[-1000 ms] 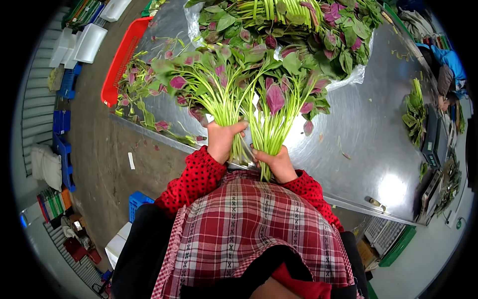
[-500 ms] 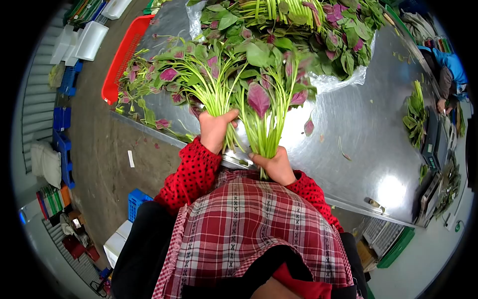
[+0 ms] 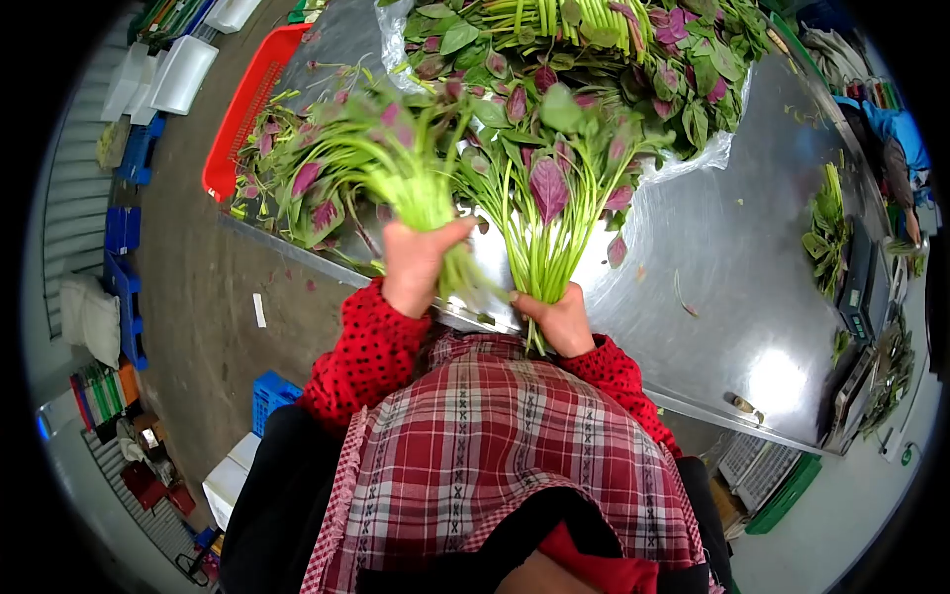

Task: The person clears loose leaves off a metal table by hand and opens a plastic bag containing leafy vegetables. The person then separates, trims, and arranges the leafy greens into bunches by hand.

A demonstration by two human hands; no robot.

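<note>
My left hand (image 3: pixel 421 259) is wrapped round the stems of a bunch of amaranth (image 3: pixel 396 163), green with purple-red leaves and blurred by motion. Beside it, my right hand (image 3: pixel 560 319) grips a second amaranth bunch (image 3: pixel 539 233) low on its pale green stems, leaves pointing away from me. The two bunches are held over the near edge of the metal table (image 3: pixel 732 267). Loose amaranth sprigs and leaves (image 3: pixel 262 163) lie to the left of my left hand. Beyond both hands, a large heap of amaranth (image 3: pixel 584 45) rests on clear plastic film (image 3: pixel 708 158).
A red plastic basket (image 3: pixel 236 119) stands at the table's left edge. On the right lie a small bunch of greens (image 3: pixel 826 223) and a dark scale (image 3: pixel 859 272). A co-worker in a blue vest (image 3: pixel 901 129) is at the far right. Blue crates (image 3: pixel 272 396) stand on the floor.
My left hand has shifted slightly left, and its bunch leans further left, smeared by motion. The right hand's bunch has moved a little right. Both hands keep their hold. The co-worker's arm has moved.
</note>
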